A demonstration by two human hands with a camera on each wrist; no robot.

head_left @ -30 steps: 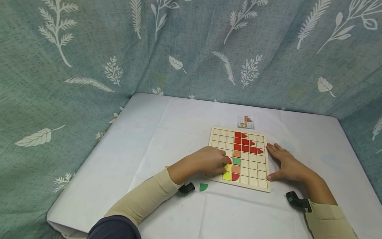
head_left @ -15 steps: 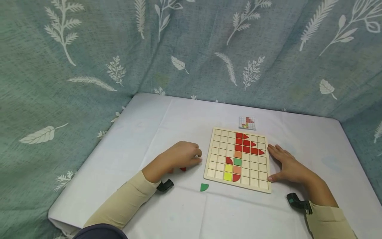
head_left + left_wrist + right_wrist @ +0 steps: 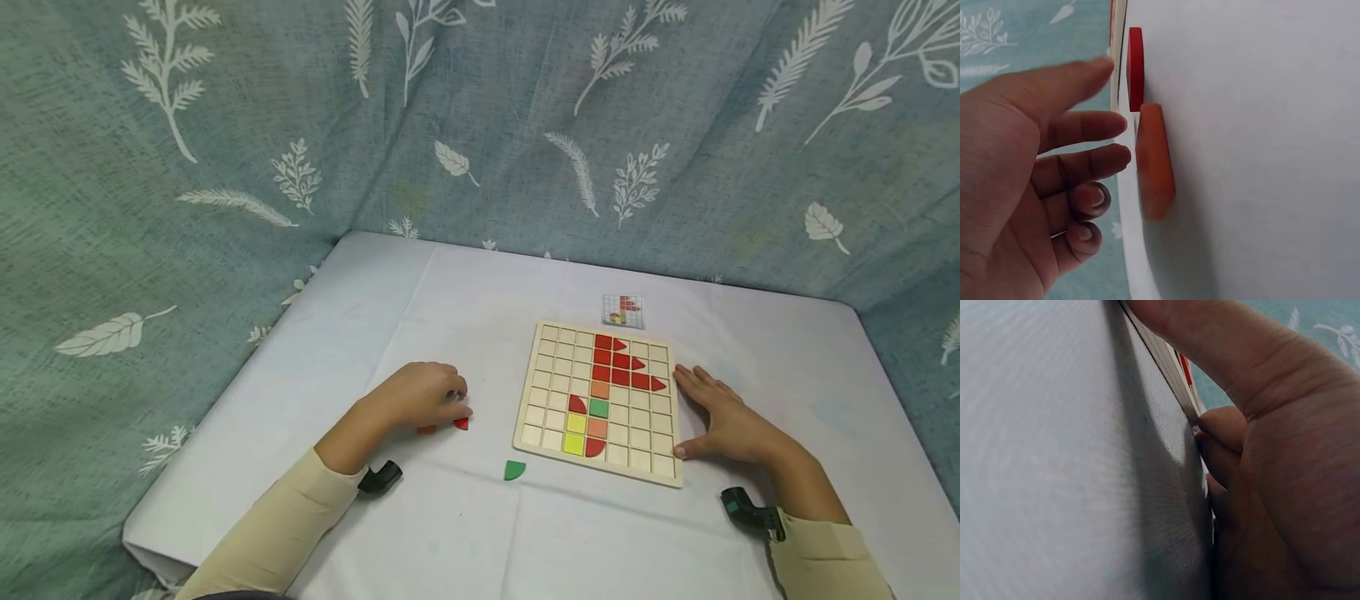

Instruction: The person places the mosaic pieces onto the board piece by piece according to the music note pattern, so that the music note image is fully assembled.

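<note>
My left hand (image 3: 416,396) hovers left of the wooden grid board (image 3: 637,437), its thumb and fingers apart with nothing between them. Right by its fingertips lie a red quarter-circle tile (image 3: 462,424) and an orange tile (image 3: 427,430), partly hidden under the hand. The left wrist view shows the red tile (image 3: 1135,69) beyond the orange tile (image 3: 1155,162), edge-on. My right hand (image 3: 727,417) rests on the table with spread fingers, thumb and fingertips at the board's right edge. Red, orange, green and yellow tiles sit in the board's cells, including a red quarter-circle (image 3: 577,404) above two yellow squares.
A green quarter-circle tile (image 3: 514,471) lies on the white cloth (image 3: 480,533) below the board's left corner. Behind the board is a small pattern card (image 3: 623,311). A leaf-patterned curtain (image 3: 495,125) hangs along the table's far edge.
My left hand has left the board's lower-left area and moved left to the loose tiles, uncovering the red quarter-circle in its cell. The right hand stays at the board's edge.
</note>
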